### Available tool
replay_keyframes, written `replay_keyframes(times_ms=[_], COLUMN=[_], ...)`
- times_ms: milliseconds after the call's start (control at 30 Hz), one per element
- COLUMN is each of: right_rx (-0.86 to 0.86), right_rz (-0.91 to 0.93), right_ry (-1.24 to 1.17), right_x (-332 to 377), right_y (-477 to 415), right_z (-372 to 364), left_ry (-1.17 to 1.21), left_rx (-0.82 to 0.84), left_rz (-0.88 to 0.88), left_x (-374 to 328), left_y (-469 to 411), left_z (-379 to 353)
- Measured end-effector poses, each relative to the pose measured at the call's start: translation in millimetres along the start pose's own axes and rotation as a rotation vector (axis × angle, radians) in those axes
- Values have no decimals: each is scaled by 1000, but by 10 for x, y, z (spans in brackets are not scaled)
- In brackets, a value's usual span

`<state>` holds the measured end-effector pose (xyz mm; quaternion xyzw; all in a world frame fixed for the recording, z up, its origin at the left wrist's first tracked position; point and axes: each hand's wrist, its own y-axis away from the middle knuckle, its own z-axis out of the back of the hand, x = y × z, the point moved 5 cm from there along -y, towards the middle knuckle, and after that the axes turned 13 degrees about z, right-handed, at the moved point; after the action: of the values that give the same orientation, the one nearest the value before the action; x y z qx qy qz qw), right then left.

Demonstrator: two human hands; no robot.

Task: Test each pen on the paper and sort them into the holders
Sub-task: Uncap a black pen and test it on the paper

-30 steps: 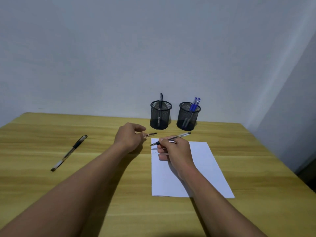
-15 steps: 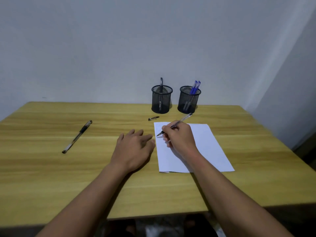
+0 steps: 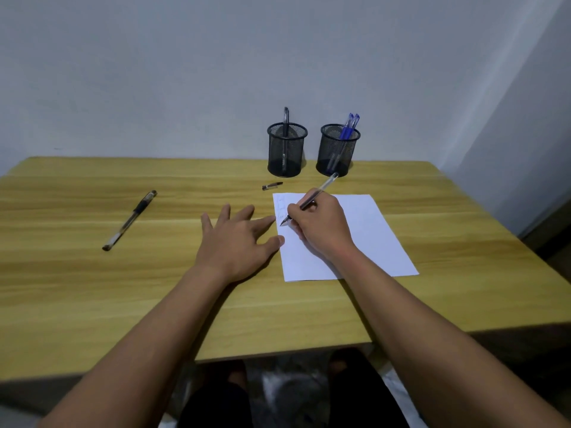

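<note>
Pinching a clear-barrelled pen [image 3: 325, 183] low on its shaft, the right hand [image 3: 323, 225] rests on the white paper [image 3: 375, 239]. Its grip is closed round the pen between thumb and curled fingers. The pen slants up and to the far right, and its tip meets the sheet close to the left edge, just below some faint scribbles [image 3: 281, 208] in the far left corner.

The left hand [image 3: 236, 239] lies palm down on the wooden counter [image 3: 92, 288] just left of the paper. Its grip is slack and holds nothing; the fingers are spread and straight. The thumb tip and one fingertip reach the sheet's left edge, though whether they press on it is hard to tell.

A small pen cap [image 3: 272, 186] lies on the counter just beyond the paper's far left corner, apart from it. Behind it, against the pale wall [image 3: 154, 72], stand two black mesh holders side by side. The left holder [image 3: 285, 156] has one dark pen [image 3: 286, 118] standing upright in it. The right holder [image 3: 336, 156] has two blue pens [image 3: 350, 126] leaning to the right.

Well to the left, a capped black pen [image 3: 129, 220] lies slantwise on the counter, apart from everything else.
</note>
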<state>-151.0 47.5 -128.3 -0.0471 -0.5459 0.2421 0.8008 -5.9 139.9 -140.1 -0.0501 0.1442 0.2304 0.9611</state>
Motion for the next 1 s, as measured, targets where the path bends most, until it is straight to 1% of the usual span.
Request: replay_keyframes(times_ms=[133,267,367,1000], right_rx=[-13,11,-9,-60], right_rz=[3,-5,0,-16], right_ry=[-2,67,36,121], right_x=[19,37,28,44], right_y=[4,28,37,25], right_z=[4,28,31,62], left_ry=[2,5,4,17], left_rx=[5,6,5,7], left_rz=[8,10,13,16], left_x=[16,8,7,16], left_y=[-17,-23,-23,-24], left_z=[-15,-22,-19,-8])
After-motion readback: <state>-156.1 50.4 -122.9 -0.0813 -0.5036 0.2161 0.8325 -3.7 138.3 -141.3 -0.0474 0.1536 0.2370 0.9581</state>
